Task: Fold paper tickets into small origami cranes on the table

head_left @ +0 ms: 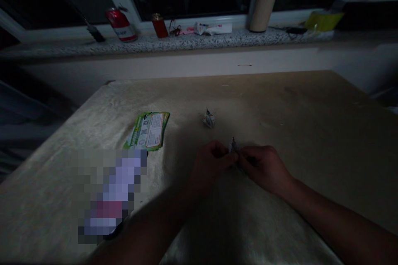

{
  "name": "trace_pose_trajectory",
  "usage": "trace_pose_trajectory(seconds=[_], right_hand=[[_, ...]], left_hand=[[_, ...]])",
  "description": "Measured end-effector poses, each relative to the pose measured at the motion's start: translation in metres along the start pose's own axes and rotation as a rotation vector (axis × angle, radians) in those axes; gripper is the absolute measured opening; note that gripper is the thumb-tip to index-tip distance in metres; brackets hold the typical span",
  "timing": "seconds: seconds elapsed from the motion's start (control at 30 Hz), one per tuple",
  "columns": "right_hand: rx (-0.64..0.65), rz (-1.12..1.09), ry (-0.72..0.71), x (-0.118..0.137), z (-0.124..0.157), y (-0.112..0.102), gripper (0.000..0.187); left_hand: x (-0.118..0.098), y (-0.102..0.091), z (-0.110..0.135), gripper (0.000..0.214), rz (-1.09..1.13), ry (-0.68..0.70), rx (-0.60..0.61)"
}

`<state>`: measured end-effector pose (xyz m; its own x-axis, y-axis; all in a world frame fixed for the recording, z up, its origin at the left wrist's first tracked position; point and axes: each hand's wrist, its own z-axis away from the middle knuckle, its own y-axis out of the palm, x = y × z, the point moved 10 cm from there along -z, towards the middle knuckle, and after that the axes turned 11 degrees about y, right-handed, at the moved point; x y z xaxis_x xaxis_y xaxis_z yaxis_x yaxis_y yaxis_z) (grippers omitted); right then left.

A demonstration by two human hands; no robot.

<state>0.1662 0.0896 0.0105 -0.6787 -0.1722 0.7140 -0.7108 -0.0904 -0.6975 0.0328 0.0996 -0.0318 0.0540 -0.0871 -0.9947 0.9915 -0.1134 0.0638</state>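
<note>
Between the fingertips of both hands is a small piece of folded printed paper (233,145), its pointed tip standing up. My left hand (216,157) pinches it from the left, thumb pressed toward the paper's lower part. From the right, my right hand (264,163) grips it between thumb and curled fingers. The fingers cover the lower part of the paper. A second folded paper piece (209,119), also printed and pointed at the top, stands on the table just beyond my hands, touched by neither.
Green printed packets (149,131) lie on the table (311,124) to the left, above a pixelated long object (116,194). Along the granite windowsill (183,42) stand a red can (120,25), a small red container (159,25), a crumpled tube (214,29) and a cardboard roll (266,0).
</note>
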Motion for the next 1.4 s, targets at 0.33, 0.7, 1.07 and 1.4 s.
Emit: trace_pose_trajectory(seconds=[0.33,0.7,1.07,1.4], right_hand=[[-0.029,-0.024,-0.046,0.009,0.002,-0.004,0.032],[-0.045,-0.022,-0.083,0.013,0.004,-0.005,0.032],[-0.057,-0.019,-0.113,0.016,0.005,-0.007,0.029],[-0.025,-0.082,-0.018,0.005,0.002,-0.007,0.027]], left_hand=[[-0.007,-0.003,-0.001,0.034,-0.004,0.024,-0.040],[-0.005,-0.003,0.003,0.030,0.028,0.001,-0.049],[0.000,-0.001,0.001,0.032,0.100,-0.038,-0.028],[-0.007,0.001,0.001,0.031,0.130,-0.007,-0.014]])
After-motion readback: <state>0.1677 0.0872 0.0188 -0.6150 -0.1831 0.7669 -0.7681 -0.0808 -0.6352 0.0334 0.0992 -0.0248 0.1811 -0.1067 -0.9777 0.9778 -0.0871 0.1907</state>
